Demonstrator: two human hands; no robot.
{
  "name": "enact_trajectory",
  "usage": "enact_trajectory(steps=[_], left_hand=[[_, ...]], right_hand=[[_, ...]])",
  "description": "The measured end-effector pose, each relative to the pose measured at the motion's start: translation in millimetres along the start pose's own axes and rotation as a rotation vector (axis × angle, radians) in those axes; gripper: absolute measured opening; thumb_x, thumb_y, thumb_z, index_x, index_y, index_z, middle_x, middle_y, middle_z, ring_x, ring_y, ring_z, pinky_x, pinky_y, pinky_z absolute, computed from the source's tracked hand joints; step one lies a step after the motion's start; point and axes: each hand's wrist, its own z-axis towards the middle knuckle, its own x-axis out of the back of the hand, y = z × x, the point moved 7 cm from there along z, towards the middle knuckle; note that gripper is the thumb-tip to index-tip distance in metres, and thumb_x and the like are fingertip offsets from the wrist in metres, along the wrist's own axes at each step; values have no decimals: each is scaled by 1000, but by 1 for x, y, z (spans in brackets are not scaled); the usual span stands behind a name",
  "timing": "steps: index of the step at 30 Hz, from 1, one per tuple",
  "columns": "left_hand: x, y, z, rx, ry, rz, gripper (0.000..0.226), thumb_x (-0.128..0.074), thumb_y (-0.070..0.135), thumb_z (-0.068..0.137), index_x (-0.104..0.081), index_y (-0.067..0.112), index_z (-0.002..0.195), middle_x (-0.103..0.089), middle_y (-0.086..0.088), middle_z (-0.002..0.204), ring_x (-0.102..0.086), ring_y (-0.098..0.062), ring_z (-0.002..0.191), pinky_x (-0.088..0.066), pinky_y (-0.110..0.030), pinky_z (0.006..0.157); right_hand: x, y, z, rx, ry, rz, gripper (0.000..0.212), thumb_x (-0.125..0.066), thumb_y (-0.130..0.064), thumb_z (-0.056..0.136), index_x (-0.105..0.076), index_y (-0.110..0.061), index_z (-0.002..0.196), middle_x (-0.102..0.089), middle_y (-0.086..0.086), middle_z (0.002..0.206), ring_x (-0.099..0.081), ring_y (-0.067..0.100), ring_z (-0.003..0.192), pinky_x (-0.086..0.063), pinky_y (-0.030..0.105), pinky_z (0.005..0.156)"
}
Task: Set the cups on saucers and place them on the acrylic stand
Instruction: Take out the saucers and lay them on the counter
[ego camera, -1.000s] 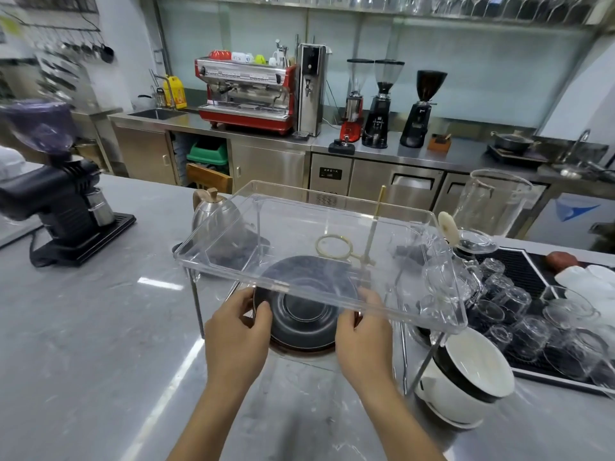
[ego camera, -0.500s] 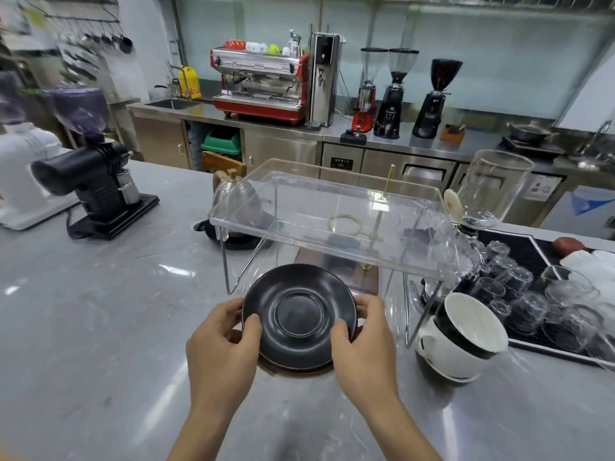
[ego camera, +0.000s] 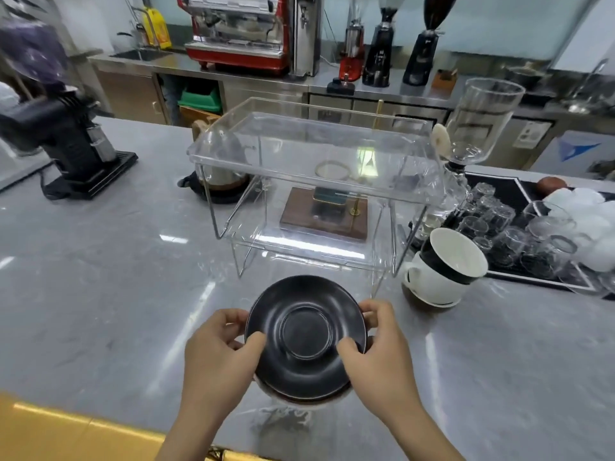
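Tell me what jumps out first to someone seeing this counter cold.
The black saucer held in the near centre, atop a small stack of saucers, gripped at its rim by the left hand and the right hand. Behind it stands the clear acrylic stand, both tiers bare, and to its right a tilted stack of cups, white and black.

Both your forearms come up from the bottom of the view, over the near edge of the counter (ego camera: 100, 277), angled in toward each other. Your left hand (ego camera: 216, 357) curls around the left rim of the stacked saucers (ego camera: 304, 331), thumb laid over the top, fingers tucked at the side. Your right hand (ego camera: 379, 354) mirrors it on the right rim, thumb on top and fingers wrapped round the far edge. Both wrists are straight, palms facing each other.
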Motion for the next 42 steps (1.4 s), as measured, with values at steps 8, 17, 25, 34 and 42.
enact_trajectory(steps=[8,17,25,34,42], left_hand=[[-53,-14,-16,77,-201,76,15,-67,-1,72,-68,12,81,-78,-3,74,-70,-35,54,-62,-54,60],[-138,-9,-32,60,-385,105,13,-69,0,74,-66,10,82,-78,-5,75,-71,-34,52,-62,-53,59],[-224,1,-54,36,-493,102,11,-70,2,78,-65,10,85,-78,-5,75,-72,-35,54,-62,-55,60],[-316,8,-81,75,-549,4,11,-67,-1,89,-68,6,96,-79,-5,75,-74,-27,62,-61,-39,56],[-370,-5,-81,117,-517,-74,22,-73,14,88,-70,11,110,-80,-9,96,-76,-27,92,-60,-55,85]], right_hand=[[39,56,-17,-168,29,-12,39,-67,-9,78,-50,-37,100,-63,-7,87,-67,21,72,-54,32,67],[110,102,-16,-236,169,35,41,-67,-6,75,-53,-38,97,-64,-3,93,-68,22,72,-51,28,63],[188,145,-4,-254,269,83,44,-67,-1,73,-56,-36,96,-65,1,92,-64,18,59,-52,29,60],[270,187,28,-260,320,102,36,-67,-4,78,-62,-32,99,-66,-4,93,-59,18,59,-53,34,64],[308,211,69,-248,312,117,32,-63,-2,83,-66,-26,104,-67,-5,98,-62,27,62,-55,36,65]])
